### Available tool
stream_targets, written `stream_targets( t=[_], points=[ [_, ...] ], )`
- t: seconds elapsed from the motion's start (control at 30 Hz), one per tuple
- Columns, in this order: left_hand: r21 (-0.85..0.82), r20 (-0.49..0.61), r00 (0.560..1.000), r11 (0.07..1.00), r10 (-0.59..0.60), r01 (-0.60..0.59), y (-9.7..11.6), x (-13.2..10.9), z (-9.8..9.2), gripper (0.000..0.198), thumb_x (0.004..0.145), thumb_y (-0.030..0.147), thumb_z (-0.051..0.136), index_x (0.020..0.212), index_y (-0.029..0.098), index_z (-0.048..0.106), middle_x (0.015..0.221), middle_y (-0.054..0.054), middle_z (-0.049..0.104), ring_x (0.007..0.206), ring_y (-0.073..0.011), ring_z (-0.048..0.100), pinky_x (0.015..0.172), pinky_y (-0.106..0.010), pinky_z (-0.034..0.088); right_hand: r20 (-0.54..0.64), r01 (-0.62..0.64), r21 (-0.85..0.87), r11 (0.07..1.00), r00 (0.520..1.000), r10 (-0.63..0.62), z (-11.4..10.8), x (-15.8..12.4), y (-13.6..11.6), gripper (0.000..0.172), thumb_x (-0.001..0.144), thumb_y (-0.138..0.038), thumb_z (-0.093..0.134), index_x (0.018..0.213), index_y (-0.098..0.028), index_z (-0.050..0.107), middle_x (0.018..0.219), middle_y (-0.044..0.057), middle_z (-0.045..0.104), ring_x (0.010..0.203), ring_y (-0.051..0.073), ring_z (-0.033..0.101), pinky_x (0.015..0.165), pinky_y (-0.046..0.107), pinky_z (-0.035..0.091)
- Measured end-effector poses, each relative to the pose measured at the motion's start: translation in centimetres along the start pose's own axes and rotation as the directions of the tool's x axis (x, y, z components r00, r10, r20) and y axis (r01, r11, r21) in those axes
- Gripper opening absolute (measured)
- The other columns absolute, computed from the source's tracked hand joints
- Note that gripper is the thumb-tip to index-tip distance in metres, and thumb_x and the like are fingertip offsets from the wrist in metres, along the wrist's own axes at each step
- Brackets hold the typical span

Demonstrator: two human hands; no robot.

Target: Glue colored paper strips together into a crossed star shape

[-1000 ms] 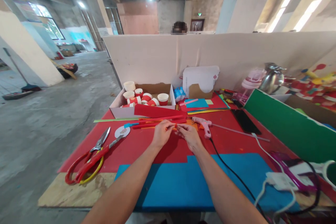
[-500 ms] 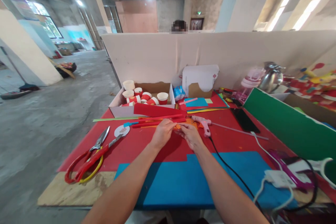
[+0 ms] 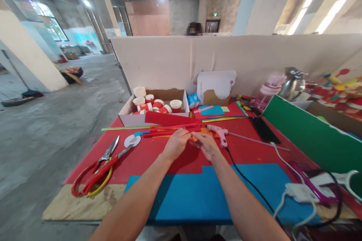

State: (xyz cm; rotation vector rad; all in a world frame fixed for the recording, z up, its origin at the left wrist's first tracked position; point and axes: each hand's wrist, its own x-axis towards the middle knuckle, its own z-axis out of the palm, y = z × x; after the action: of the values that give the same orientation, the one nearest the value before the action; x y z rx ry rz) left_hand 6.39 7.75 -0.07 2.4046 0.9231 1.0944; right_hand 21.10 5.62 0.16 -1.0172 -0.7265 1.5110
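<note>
Over the red sheet [image 3: 152,154], both of my hands meet at a small piece of orange paper [image 3: 194,139]. My left hand [image 3: 177,144] is closed, its thumb and fingers pinching the left side of the piece. From the right, my right hand [image 3: 206,145] pinches the same piece. Most of the orange paper is hidden by my fingers. Just beyond my hands lie red paper strips [image 3: 158,134]. A pink hot glue gun [image 3: 220,133] rests right of my right hand, its black cord running toward me.
Large red-handled scissors [image 3: 98,169] and a white disc [image 3: 132,141] lie on the left. A box [image 3: 135,121] of paper cups stands behind. On the right are a phone [image 3: 263,130], a green box [image 3: 299,139] and a white charger with cables [image 3: 301,192]. Blue sheets [image 3: 192,199] cover the front.
My hands stay at nearly the same spot. The fingers have shifted slightly on the orange paper, and a bit more of it shows near my right fingertips.
</note>
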Motion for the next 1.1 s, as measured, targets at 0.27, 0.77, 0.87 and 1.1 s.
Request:
stream_targets(
  t=[0.27, 0.77, 0.87, 1.1],
  points=[
    [-0.091, -0.072, 0.994, 0.993, -0.077, 0.071, -0.32, -0.08, -0.1, 0.025, 0.083, 0.019, 0.047, 0.097, 0.021, 0.068, 0.094, -0.011, 0.065, 0.093, -0.0205, 0.057, 0.087, -0.034, 0.043, 0.025, -0.024, -0.019, 1.0, 0.999, 0.024, -0.07, -0.04, -0.02, 0.03, 0.046, -0.028, 0.081, 0.07, -0.016, 0.069, 0.071, 0.001, 0.068, 0.068, 0.013, 0.063, 0.068, 0.027, 0.052],
    [-0.688, 0.093, 0.795, 0.539, -0.599, 0.487, 0.24, 0.57, 0.3, 0.028, 0.063, 0.032, 0.069, 0.083, 0.013, 0.07, 0.081, -0.007, 0.07, 0.077, -0.0181, 0.062, 0.077, -0.03, 0.046, -0.014, 0.252, -0.238, 0.938, 0.965, -0.263, 0.57, -0.03, 0.19, 0.027, 0.057, -0.035, 0.074, 0.077, -0.017, 0.067, 0.076, 0.003, 0.07, 0.068, 0.014, 0.062, 0.069, 0.028, 0.05],
    [-0.742, 0.1, 0.778, 0.474, -0.62, 0.473, 0.12, 0.54, 0.25, 0.028, 0.06, 0.033, 0.072, 0.08, 0.013, 0.07, 0.077, -0.006, 0.069, 0.073, -0.0162, 0.061, 0.076, -0.029, 0.045, -0.001, 0.269, -0.281, 0.921, 0.96, -0.28, 0.61, -0.09, 0.24, 0.026, 0.058, -0.034, 0.073, 0.077, -0.017, 0.068, 0.075, 0.002, 0.07, 0.067, 0.015, 0.062, 0.069, 0.029, 0.05],
    [-0.758, 0.133, 0.773, 0.439, -0.62, 0.482, -0.08, 0.52, 0.3, 0.028, 0.055, 0.033, 0.075, 0.073, 0.012, 0.067, 0.069, -0.004, 0.067, 0.064, -0.0125, 0.057, 0.07, -0.027, 0.044, 0.029, 0.253, -0.258, 0.932, 0.967, -0.254, 0.51, 0.01, 0.24, 0.029, 0.054, -0.035, 0.076, 0.076, -0.018, 0.067, 0.072, 0.001, 0.069, 0.066, 0.015, 0.063, 0.07, 0.031, 0.052]
  ],
)
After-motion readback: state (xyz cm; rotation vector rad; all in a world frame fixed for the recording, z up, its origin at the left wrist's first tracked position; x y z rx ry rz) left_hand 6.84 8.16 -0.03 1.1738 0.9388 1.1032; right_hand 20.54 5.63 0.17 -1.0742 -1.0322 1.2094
